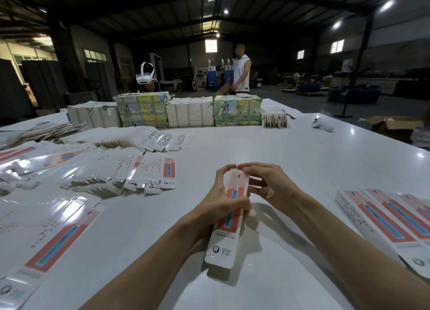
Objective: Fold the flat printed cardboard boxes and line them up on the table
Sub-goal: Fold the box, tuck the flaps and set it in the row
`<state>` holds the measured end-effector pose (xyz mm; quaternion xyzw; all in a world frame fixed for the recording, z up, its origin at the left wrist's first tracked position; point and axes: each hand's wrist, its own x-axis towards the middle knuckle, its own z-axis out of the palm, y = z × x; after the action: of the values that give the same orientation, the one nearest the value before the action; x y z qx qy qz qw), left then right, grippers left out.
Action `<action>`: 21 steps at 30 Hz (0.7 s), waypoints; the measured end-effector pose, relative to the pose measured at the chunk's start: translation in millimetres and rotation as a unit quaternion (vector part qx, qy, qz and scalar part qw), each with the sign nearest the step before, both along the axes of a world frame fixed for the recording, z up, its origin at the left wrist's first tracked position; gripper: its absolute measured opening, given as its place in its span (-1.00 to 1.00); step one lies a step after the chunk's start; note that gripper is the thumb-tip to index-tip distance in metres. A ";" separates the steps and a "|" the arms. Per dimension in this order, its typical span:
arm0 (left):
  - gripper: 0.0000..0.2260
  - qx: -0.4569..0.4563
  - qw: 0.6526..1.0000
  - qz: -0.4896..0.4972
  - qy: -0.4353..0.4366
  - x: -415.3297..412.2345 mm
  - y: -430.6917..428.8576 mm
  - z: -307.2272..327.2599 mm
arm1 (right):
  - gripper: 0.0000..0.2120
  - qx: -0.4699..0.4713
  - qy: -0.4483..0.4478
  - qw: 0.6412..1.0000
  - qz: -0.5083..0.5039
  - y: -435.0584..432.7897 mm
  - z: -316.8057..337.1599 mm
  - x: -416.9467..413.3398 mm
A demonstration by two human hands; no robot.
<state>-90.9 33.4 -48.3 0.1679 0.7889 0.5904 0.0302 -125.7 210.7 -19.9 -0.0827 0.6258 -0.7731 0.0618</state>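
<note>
In the head view, our left grip (pixel 223 202) curls round the middle of a long, narrow cardboard box (pixel 223 242). Its thumb lies across the glossy printed face, where a blue toothbrush shows on a coral panel. Our right grip (pixel 272 181) pinches the box's far end, and its fingertips meet the left fingertips over the top flap. The box tilts between both grips above the smooth white counter (pixel 267 137), with its rounded near flap toward us.

Left of the grips, flat boxes (pixel 144 170) fan out in overlapping, shiny rows. Right of the grips, folded boxes (pixel 391 219) lie side by side. Far beyond the grips stand blocky paper-wrapped bundles (pixel 190 112) in a row. A white headset (pixel 145 75) shows above them, and a white controller (pixel 322 124) lies off to the right.
</note>
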 end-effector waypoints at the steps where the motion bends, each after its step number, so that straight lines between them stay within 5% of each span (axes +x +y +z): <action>1: -0.18 0.009 1.000 0.003 -0.005 -0.5 -1.1 0.1 | -0.81 -0.002 0.005 1.000 0.010 -1.2 -1.0 0.0; 17: -0.16 0.132 0.985 -0.004 -0.115 2.1 -3.9 -0.8 | -0.84 0.092 0.121 0.987 -0.057 -16.6 -5.9 12.6; 21: -0.21 0.239 0.961 0.013 -0.135 2.5 4.9 3.8 | -0.73 0.234 0.210 0.944 -0.101 -21.5 -8.5 17.8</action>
<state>-88.4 38.3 -44.5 0.0789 0.6154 0.7794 0.0873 -108.0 189.3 -28.4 -0.1626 0.7928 -0.5725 -0.1316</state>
